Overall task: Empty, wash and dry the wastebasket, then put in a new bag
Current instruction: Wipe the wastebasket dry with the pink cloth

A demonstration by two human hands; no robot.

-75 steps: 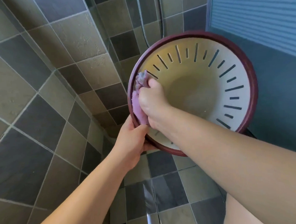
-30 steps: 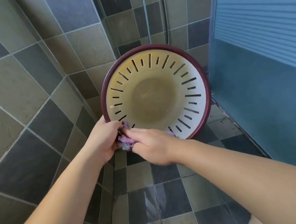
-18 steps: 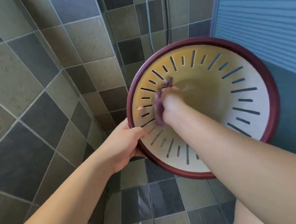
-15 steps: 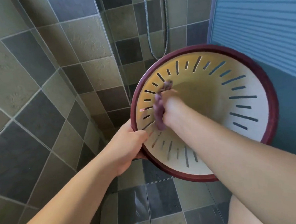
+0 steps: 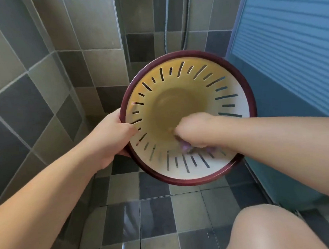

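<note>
At frame centre the slotted wastebasket (image 5: 223, 102) is held up; the left hand (image 5: 111, 138) grips its maroon rim, the right hand (image 5: 194, 130) inside clenches a purple cloth (image 5: 185, 147). Behind: shower hose (image 5: 165, 21), blue door (image 5: 289, 41); knee (image 5: 279, 230) lower right.

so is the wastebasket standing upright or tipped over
Tipped. The wastebasket is held off the floor with its mouth facing the camera; the left hand grips its rim, and the right hand is inside.

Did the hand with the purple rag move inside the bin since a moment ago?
Yes. The right hand with the rag slid from the slots near the left hand to the wastebasket's lower wall.
</note>
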